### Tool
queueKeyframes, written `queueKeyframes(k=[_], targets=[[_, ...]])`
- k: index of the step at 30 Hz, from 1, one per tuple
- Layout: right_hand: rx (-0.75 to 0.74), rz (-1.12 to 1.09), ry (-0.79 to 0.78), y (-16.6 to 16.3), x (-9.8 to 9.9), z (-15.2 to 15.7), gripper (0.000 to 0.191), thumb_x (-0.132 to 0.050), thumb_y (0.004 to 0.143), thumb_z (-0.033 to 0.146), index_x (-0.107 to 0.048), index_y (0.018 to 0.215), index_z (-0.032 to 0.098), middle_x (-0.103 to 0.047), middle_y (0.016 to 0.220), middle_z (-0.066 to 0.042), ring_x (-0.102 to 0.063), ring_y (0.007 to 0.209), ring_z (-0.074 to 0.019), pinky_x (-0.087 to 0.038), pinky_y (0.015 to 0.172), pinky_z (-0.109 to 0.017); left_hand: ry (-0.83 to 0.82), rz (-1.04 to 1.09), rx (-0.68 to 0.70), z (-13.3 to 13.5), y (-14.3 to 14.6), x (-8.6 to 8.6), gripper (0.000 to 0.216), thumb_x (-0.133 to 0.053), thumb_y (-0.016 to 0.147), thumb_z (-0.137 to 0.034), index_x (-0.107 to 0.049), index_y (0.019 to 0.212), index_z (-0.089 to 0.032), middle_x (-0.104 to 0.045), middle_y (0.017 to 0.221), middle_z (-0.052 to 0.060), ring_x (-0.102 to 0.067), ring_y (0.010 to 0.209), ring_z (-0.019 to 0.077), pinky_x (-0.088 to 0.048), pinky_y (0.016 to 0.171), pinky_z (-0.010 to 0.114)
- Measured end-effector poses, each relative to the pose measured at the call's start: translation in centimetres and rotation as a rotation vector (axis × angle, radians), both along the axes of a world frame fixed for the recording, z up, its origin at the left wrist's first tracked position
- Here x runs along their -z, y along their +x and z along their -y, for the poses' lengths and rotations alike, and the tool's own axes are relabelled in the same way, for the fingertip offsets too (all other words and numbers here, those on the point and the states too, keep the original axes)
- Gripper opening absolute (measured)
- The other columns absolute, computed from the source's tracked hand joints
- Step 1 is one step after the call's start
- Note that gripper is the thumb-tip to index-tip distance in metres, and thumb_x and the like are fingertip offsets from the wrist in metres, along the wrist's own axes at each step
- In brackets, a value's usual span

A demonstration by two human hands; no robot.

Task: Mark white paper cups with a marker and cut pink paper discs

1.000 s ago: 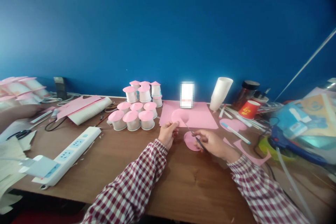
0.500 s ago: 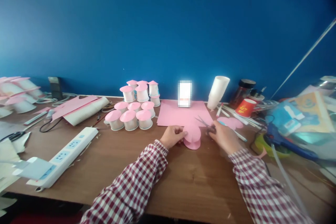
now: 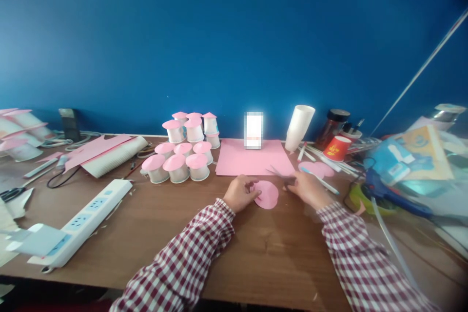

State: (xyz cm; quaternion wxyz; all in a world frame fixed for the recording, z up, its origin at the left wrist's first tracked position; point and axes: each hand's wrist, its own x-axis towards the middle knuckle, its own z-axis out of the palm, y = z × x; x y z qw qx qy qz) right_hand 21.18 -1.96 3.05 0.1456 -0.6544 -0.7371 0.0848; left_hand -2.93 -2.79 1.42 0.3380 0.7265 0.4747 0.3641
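Round pink paper discs (image 3: pixel 268 196) lie together just above the wooden table, pinched at their left edge by my left hand (image 3: pixel 240 193). Some of that hand's fingers are hidden behind the thumb. To the right, my right hand (image 3: pixel 309 189) is closed round the handles of a pair of scissors (image 3: pixel 277 172). The blades are parted and point left, apart from the discs. Behind both hands lies a flat sheet of pink paper (image 3: pixel 237 158). Left of it stand several white paper cups with pink cone tops (image 3: pixel 176 168).
A white power strip (image 3: pixel 87 219) with a plugged-in adapter lies at the left. A leaning stack of white cups (image 3: pixel 300 126), a red cup (image 3: pixel 337 148), pens (image 3: pixel 321 180) and a blue glue gun (image 3: pixel 395 195) stand or lie rightwards. A blue wall (image 3: pixel 226 48) closes off the back.
The pink paper discs, fanned apart and partly raised before, now lie nearly stacked and lower. The scissors have come slightly down with my right hand. The camera view has shifted a little.
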Motion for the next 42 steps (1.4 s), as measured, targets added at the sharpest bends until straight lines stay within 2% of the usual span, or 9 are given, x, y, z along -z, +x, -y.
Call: queueKeyframes(k=[5, 12, 15, 17, 20, 24, 26, 33, 42], targets=[[-0.054, -0.137, -0.153, -0.1, -0.6, 0.2, 0.034, -0.062, 0.071, 0.030, -0.064, 0.103, 0.019, -0.065, 0.069, -0.001, -0.058, 0.059, -0.0147, -0.035, 0.052, -0.024, 0.075, -0.056, 0.088, 0.2, 0.2, 0.3, 0.022, -0.060, 0.072, -0.028, -0.071, 0.088, -0.018, -0.065, 0.071, 0.004, -0.053, 0.058, 0.0121, -0.042, 0.060, 0.024], [-0.186, -0.251, -0.203, 0.3, -1.8, 0.7, 0.042, -0.057, 0.077, 0.035, -0.058, 0.117, 0.022, -0.069, 0.082, -0.002, -0.061, 0.071, -0.0164, -0.042, 0.067, -0.027, 0.050, -0.057, 0.093, 0.3, 0.2, 0.1, 0.022, -0.057, 0.075, -0.029, -0.071, 0.085, -0.016, -0.068, 0.073, 0.005, -0.053, 0.058, 0.0125, -0.041, 0.058, 0.024], [-0.203, -0.223, -0.163, 0.0, -1.5, 0.7, 0.037, -0.052, 0.081, 0.041, -0.062, 0.110, 0.021, -0.068, 0.081, -0.003, -0.061, 0.071, -0.0175, -0.042, 0.067, -0.028, 0.058, -0.059, 0.090, 0.3, 0.2, 0.1, 0.021, -0.057, 0.074, -0.028, -0.071, 0.084, -0.016, -0.068, 0.074, 0.005, -0.053, 0.058, 0.0124, -0.041, 0.059, 0.024], [-0.198, -0.183, -0.125, -0.4, -1.3, 0.6, 0.035, -0.045, 0.085, 0.045, -0.067, 0.096, 0.020, -0.068, 0.075, -0.003, -0.060, 0.068, -0.0179, -0.042, 0.066, -0.028, 0.055, -0.055, 0.091, 0.3, 0.2, 0.1, 0.021, -0.057, 0.074, -0.028, -0.071, 0.084, -0.016, -0.068, 0.074, 0.005, -0.053, 0.058, 0.0125, -0.042, 0.059, 0.024], [-0.122, -0.119, -0.006, -0.5, -1.0, 0.4, 0.043, -0.034, 0.089, 0.045, -0.068, 0.084, 0.019, -0.066, 0.072, -0.005, -0.059, 0.068, -0.0182, -0.041, 0.065, -0.028, 0.041, -0.039, 0.097, 0.3, 0.1, 0.2, 0.022, -0.056, 0.075, -0.029, -0.071, 0.085, -0.017, -0.068, 0.075, 0.005, -0.054, 0.059, 0.0129, -0.042, 0.058, 0.024], [0.114, 0.082, 0.282, 1.6, -0.9, -0.3, 0.033, -0.038, 0.088, 0.035, -0.065, 0.099, 0.019, -0.066, 0.094, -0.008, -0.058, 0.088, -0.0214, -0.040, 0.074, -0.030, 0.026, -0.033, 0.087, 0.3, 0.1, 0.1, 0.023, -0.057, 0.074, -0.029, -0.071, 0.086, -0.016, -0.069, 0.078, 0.006, -0.056, 0.060, 0.0136, -0.043, 0.059, 0.024], [0.195, 0.213, 0.332, 3.1, -0.8, -0.7, 0.031, -0.039, 0.086, 0.031, -0.064, 0.102, 0.019, -0.065, 0.096, -0.010, -0.057, 0.088, -0.0232, -0.039, 0.076, -0.032, 0.026, -0.029, 0.085, 0.3, 0.1, 0.2, 0.023, -0.057, 0.074, -0.029, -0.071, 0.086, -0.017, -0.069, 0.078, 0.006, -0.055, 0.060, 0.0134, -0.043, 0.059, 0.024], [0.318, 0.291, 0.220, 5.9, 0.0, -1.8, 0.032, -0.035, 0.087, 0.025, -0.063, 0.098, 0.014, -0.066, 0.093, -0.013, -0.058, 0.083, -0.0242, -0.037, 0.072, -0.033, 0.042, -0.020, 0.085, 0.2, 0.1, 0.5, 0.021, -0.058, 0.073, -0.030, -0.072, 0.085, -0.018, -0.068, 0.074, 0.005, -0.054, 0.059, 0.0126, -0.042, 0.061, 0.024], [0.368, 0.256, 0.255, 6.5, 0.4, -2.1, 0.030, -0.047, 0.082, 0.029, -0.064, 0.104, 0.016, -0.067, 0.096, -0.013, -0.059, 0.086, -0.0259, -0.038, 0.076, -0.035, 0.024, 0.005, 0.076, 0.3, 0.1, 0.3, 0.022, -0.059, 0.072, -0.030, -0.072, 0.085, -0.018, -0.068, 0.075, 0.006, -0.054, 0.060, 0.0134, -0.043, 0.061, 0.025]])
